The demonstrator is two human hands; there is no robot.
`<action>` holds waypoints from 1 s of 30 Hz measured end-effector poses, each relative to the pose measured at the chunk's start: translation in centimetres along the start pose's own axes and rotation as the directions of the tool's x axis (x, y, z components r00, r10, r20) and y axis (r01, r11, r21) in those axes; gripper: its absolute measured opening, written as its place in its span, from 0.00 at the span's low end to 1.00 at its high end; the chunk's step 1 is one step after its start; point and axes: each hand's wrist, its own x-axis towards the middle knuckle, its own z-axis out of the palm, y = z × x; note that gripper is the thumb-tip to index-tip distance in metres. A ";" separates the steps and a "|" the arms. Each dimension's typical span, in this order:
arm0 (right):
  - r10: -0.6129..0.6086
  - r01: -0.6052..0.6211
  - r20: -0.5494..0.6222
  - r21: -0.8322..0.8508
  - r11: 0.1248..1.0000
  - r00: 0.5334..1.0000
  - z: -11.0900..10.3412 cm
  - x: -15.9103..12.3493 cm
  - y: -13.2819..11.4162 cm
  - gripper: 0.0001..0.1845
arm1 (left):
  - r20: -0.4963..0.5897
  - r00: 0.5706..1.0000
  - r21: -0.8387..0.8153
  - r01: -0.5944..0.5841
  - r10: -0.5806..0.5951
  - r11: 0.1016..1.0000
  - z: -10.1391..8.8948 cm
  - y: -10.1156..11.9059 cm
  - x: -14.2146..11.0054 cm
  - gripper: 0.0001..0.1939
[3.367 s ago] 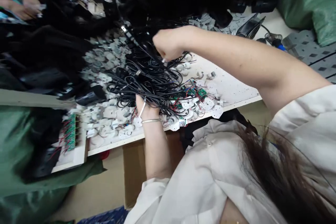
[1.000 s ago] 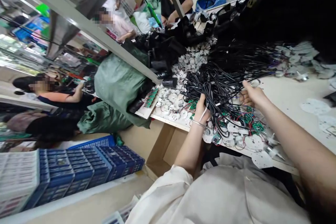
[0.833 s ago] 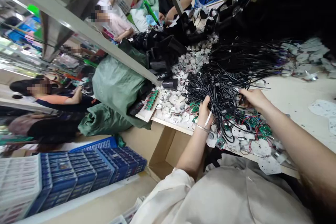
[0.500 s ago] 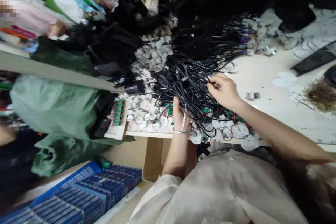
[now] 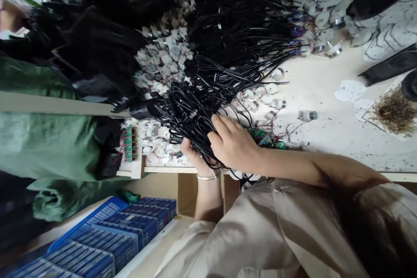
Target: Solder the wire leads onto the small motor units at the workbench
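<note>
Black rubbery cables [image 5: 192, 115] bunch between the left hand [image 5: 192, 152] and right hand [image 5: 233, 141], curled fingers [image 5: 219, 128] gripping them.

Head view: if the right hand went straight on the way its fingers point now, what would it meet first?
The tangle of black cables: the right hand rests on it, so its fingers meet those cables first. Depth beyond them is unclear.

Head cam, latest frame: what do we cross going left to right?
Green woven sack, green circuit boards, black cable bundle, right hand, small cylindrical motor, brown debris pile
</note>
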 end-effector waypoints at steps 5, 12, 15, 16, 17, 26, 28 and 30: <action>0.317 -0.325 0.079 0.310 0.893 0.945 -1.1 2.6 4.0 0.26 | -0.005 0.999 -0.152 -0.044 0.044 0.987 2.8 -0.7 -0.2 0.24; 0.472 -0.496 0.250 0.038 0.868 0.845 -1.3 6.0 5.8 0.35 | 0.016 0.999 -0.262 -0.022 0.027 0.965 4.3 -0.8 -0.4 0.18; 0.462 -0.468 0.252 -0.040 0.883 0.850 -1.4 7.2 5.6 0.35 | 0.077 0.997 -0.295 0.002 0.021 0.956 4.1 -0.7 -0.5 0.19; 0.454 -0.456 0.257 -0.056 0.888 0.853 -1.4 7.6 5.7 0.35 | 0.102 0.995 -0.302 0.017 0.014 0.953 4.1 -0.6 -0.5 0.20; 0.446 -0.445 0.265 -0.065 0.893 0.855 -1.4 8.1 5.8 0.36 | 0.122 0.992 -0.301 0.033 0.004 0.953 4.1 -0.6 -0.4 0.21; 0.422 -0.422 0.193 -0.045 0.905 0.886 0.1 8.4 3.0 0.36 | 0.212 0.977 -0.236 0.072 -0.021 0.969 1.8 -1.4 0.9 0.31; 0.350 -0.344 0.155 -0.067 0.937 0.924 0.2 7.0 0.8 0.35 | 0.218 0.975 -0.220 0.008 0.041 0.975 1.4 -1.6 0.5 0.32; 0.256 -0.243 0.128 -0.108 0.964 0.958 0.5 5.5 -1.5 0.36 | 0.156 0.964 -0.213 -0.179 0.215 0.960 1.7 -1.5 -0.2 0.36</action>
